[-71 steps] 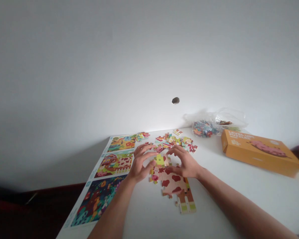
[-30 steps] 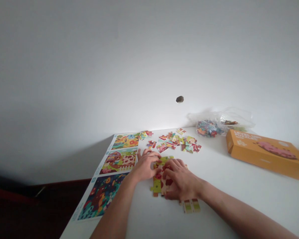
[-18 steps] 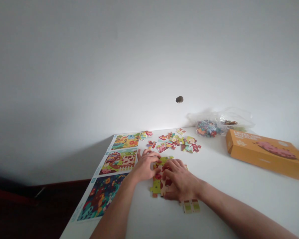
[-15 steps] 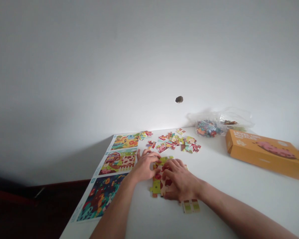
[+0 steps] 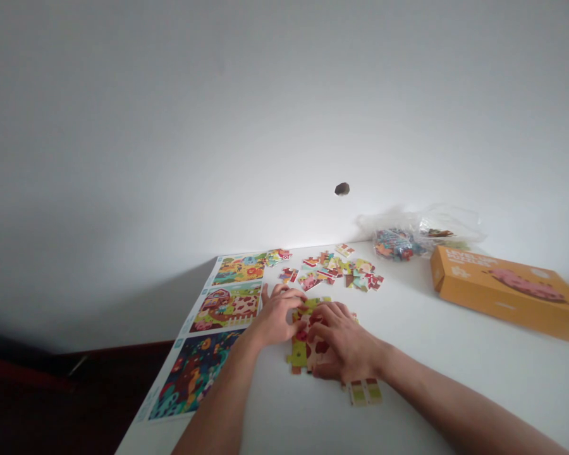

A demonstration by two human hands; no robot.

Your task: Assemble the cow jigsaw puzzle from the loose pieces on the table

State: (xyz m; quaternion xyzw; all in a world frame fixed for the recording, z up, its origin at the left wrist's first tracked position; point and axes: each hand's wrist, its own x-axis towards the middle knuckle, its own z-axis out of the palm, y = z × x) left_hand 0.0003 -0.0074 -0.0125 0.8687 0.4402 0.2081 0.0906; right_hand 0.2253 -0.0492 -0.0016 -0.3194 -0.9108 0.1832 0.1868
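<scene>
A partly joined jigsaw puzzle (image 5: 298,357) in green, cream and dark red lies flat on the white table. At its upper left edge my left hand (image 5: 279,316) grips it, fingers bent and thumb resting on the pieces. My right hand (image 5: 346,341) covers the right half, its curled fingers closed on the pieces there; what lies under the palm is hidden. Two joined green and brown puzzle pieces (image 5: 365,393) show just below my right hand.
Loose puzzle pieces (image 5: 315,278) are scattered behind my hands. A picture sheet (image 5: 186,338) with three printed scenes lies along the left edge. Clear plastic bags (image 5: 393,243) of pieces and an orange puzzle box (image 5: 502,291) stand at right. A white wall (image 5: 284,126) rises behind.
Both hands keep almost the same pose on the puzzle. The whole view has shifted very slightly; no piece has visibly moved.
</scene>
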